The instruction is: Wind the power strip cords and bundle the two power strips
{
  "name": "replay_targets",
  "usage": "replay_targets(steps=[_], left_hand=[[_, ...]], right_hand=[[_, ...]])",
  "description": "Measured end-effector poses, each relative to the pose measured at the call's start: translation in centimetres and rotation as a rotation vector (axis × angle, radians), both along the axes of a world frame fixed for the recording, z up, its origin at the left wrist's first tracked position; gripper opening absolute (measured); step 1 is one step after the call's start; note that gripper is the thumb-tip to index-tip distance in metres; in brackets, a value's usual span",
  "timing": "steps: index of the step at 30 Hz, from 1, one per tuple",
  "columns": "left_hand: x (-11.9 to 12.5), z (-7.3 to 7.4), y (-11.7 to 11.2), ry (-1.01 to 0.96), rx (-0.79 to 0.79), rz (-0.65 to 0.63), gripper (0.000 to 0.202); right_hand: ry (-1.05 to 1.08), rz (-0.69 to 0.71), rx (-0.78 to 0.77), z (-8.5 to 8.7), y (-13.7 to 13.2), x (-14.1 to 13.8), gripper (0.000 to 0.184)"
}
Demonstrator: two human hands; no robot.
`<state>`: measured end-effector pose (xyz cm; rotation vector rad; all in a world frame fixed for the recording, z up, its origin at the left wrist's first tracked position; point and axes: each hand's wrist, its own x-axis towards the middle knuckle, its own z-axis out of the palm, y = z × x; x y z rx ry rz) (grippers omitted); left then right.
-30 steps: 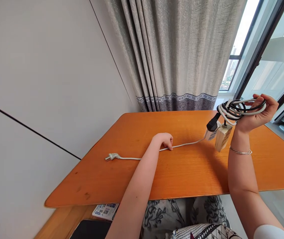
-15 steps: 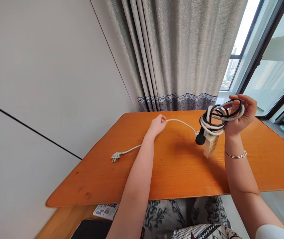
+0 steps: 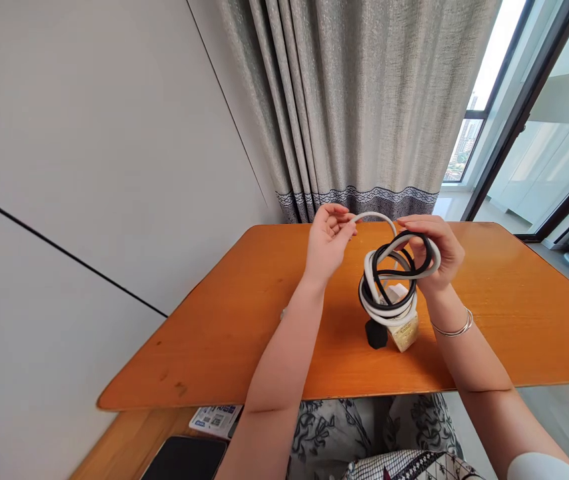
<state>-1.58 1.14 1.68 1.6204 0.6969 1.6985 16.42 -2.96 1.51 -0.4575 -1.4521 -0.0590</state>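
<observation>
Hands are up over the orange bench (image 3: 204, 347), close to each other. The right hand (image 3: 437, 257) is curled shut around a coil (image 3: 389, 283) of white and black cable, with its fingers through the loops. The coil hangs in the air just above the bench. Under it hang 2 things: a cream socket block (image 3: 405, 331) and a black plug (image 3: 376, 333). Both are very near the bench top, but I cannot tell if they touch it. The left hand (image 3: 328, 243) is just beside the coil, on its left. Its fingertips are pinched shut on a white cord (image 3: 373, 215). That cord bends in a small arch from the left hand over to the top of the coil. A thin silver bracelet (image 3: 452, 328) is on the right wrist. Behind the bench hangs a grey curtain (image 3: 354, 100), with a window (image 3: 514, 100) to the right of it. Down low, under the near edge of the bench, lie a dark phone (image 3: 184, 459) and a printed leaflet (image 3: 213, 419).
</observation>
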Motion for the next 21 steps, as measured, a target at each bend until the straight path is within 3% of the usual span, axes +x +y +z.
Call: replay_targets(steps=[5, 8, 14, 21], left_hand=[[1.3, 0.9, -3.6, 0.076, 0.035, -0.113, 0.034], [1.4, 1.2, -4.5, 0.101, 0.067, -0.154, 0.029], [1.3, 0.8, -3.8, 0.157, 0.044, -0.202, 0.032], [1.5, -0.2, -2.4, 0.293, -0.044, -0.204, 0.048]], right_hand=[[-0.159, -0.056, -0.022, 0.8, -0.2, -0.3, 0.034], [-0.211, -0.066, -0.049, 1.1, -0.2, 0.2, 0.034], [-0.322, -0.166, -0.172, 1.3, -0.2, 1.5, 0.031], [-0.036, -0.081, -0.264, 1.5, 1.0, 2.6, 0.021]])
